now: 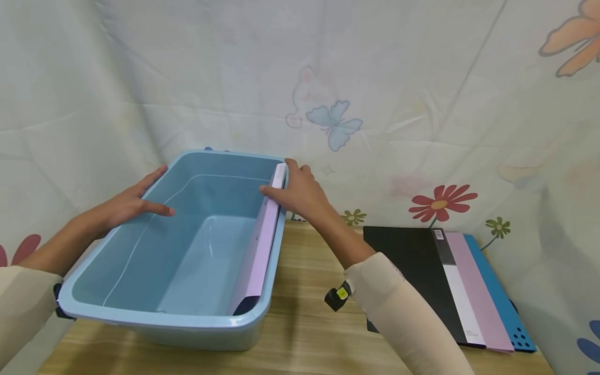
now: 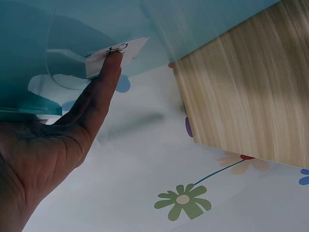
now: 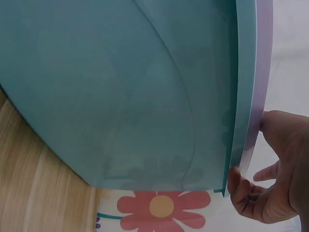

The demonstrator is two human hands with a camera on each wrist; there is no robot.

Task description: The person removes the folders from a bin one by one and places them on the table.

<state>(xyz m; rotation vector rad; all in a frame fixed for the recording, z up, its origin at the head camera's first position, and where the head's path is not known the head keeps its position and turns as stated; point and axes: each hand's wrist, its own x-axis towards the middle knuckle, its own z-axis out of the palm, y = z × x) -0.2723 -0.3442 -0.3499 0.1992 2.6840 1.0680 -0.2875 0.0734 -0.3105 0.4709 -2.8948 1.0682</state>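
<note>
A light blue plastic tub [image 1: 201, 323] stands on the wooden table. Inside it, a purple file folder [image 1: 262, 245] with a white top end leans upright along the right wall. My right hand [image 1: 304, 190] grips the tub's far right rim, thumb over the folder's spine. In the right wrist view, the fingers [image 3: 241, 193] of that hand curl at the outer rim. My left hand [image 1: 131, 203] straddles the left rim, its thumb extended over the inside. Straight fingers of that hand [image 2: 87, 111] lie along the tub's outer wall, touching a white label [image 2: 116, 55].
Right of the tub, a black folder [image 1: 403, 260], a purple folder [image 1: 473, 286] and a blue folder [image 1: 497, 291] lie overlapping on the table [image 1: 314, 333]. A pale curtain [image 1: 225, 67] with flowers and butterflies hangs behind and at the sides.
</note>
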